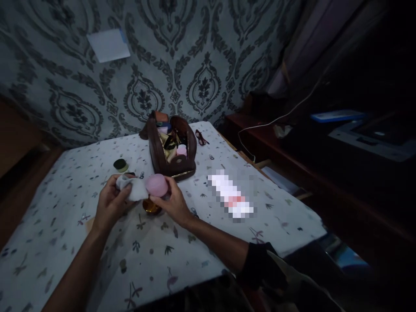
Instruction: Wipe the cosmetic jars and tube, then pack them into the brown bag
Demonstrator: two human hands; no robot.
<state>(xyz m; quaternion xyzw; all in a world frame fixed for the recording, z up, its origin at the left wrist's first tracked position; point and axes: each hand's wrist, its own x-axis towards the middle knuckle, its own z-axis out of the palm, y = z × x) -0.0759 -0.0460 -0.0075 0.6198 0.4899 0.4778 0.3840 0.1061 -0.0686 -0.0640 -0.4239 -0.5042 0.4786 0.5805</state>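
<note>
My left hand (112, 201) is closed on a white cloth or wipe (137, 189), its fingers pinching the bunched material. Beside it, my right hand (173, 201) grips a round pink container (157, 185), which touches the cloth's right end. Just below both hands, an amber-gold round item (151, 206) rests on the patterned tabletop. A dark-lidded green jar (121, 165) stands behind my left hand. The open brown bag (172, 149) behind my hands holds several small items, a pink-and-white one among them.
Red-framed glasses (202, 137) lie right of the bag. A blurred-out bright rectangular object (230, 195) rests on the patterned cloth (182, 264) at the right. A white cable (276, 120) hangs beyond the table's right edge. Papers show beneath that edge.
</note>
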